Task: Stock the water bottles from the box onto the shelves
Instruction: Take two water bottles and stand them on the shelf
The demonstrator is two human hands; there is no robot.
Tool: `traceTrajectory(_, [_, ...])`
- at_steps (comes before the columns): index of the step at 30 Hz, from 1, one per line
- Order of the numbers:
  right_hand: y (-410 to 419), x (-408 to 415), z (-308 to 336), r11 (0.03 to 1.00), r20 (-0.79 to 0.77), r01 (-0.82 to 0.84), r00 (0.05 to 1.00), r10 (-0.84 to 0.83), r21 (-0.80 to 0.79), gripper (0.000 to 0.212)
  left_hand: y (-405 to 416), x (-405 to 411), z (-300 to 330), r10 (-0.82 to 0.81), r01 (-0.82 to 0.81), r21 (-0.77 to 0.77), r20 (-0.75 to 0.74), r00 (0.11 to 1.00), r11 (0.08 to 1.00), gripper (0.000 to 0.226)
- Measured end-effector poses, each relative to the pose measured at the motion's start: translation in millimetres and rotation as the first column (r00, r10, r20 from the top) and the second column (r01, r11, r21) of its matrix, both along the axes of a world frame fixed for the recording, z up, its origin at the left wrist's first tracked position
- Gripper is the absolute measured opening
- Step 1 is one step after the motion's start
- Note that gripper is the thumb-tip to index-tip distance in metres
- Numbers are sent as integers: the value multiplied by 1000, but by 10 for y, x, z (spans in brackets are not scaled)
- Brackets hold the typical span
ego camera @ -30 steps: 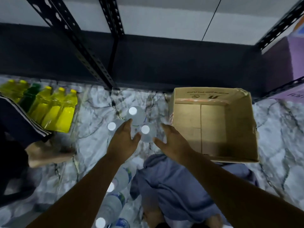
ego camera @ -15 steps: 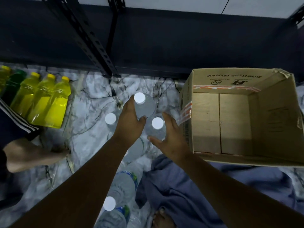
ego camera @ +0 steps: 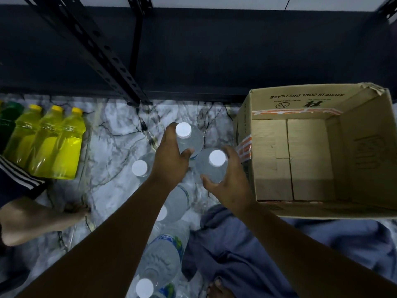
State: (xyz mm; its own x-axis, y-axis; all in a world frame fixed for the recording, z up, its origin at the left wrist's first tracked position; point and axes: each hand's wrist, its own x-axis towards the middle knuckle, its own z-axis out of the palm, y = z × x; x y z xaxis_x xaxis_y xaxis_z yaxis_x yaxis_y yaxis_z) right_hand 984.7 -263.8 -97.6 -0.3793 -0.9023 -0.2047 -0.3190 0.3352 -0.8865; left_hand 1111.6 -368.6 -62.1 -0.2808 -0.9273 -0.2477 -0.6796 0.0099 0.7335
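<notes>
My left hand [ego camera: 169, 160] grips a clear water bottle with a white cap [ego camera: 188, 137] just above the marble floor. My right hand [ego camera: 229, 186] grips a second white-capped water bottle [ego camera: 212, 166] right beside it, close to the left wall of the cardboard box [ego camera: 247, 130]. The box stands open on the floor at the right and its inside shows only bare cardboard. A third bottle [ego camera: 140, 168] stands left of my left hand. Several more water bottles [ego camera: 165, 252] stand under my left forearm. The black metal shelf [ego camera: 214, 52] lies low ahead, dark and bare.
A slotted black shelf post [ego camera: 107, 61] comes down to the floor ahead of my hands. Yellow drink bottles [ego camera: 53, 145] and a green one lie grouped at the left. Another person's arm [ego camera: 32, 218] rests on the floor at lower left. My blue-clad legs fill the lower right.
Both hands closed around the two bottles and lifted them slightly. The view has moved closer and down, so the box and bottles appear larger.
</notes>
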Motion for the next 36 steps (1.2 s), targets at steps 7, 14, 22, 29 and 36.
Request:
traceTrajectory(7, [-170,-173,-37,990,-20,87,996,-89,-109,62,-151,-43,-72,-38,36,-44,-41,998,998,66])
traceTrajectory(14, [-233,-248,-55,992,-50,59,997,-65,-114,64,-251,-104,-90,-55,62,51,-118,991,997,66])
traceTrajectory(22, [-282,-260,-100,993,-37,45,998,-49,-112,64,-230,-133,-224,-33,42,41,-197,980,998,67])
traceTrajectory(29, [-332,-294,-102,988,14,101,995,-100,-119,63,-305,-152,-200,-79,76,-109,-17,997,991,71])
traceTrajectory(36, [-331,-281,-163,989,-13,116,993,-118,-95,66,-351,-131,-270,-158,164,61,-87,984,985,83])
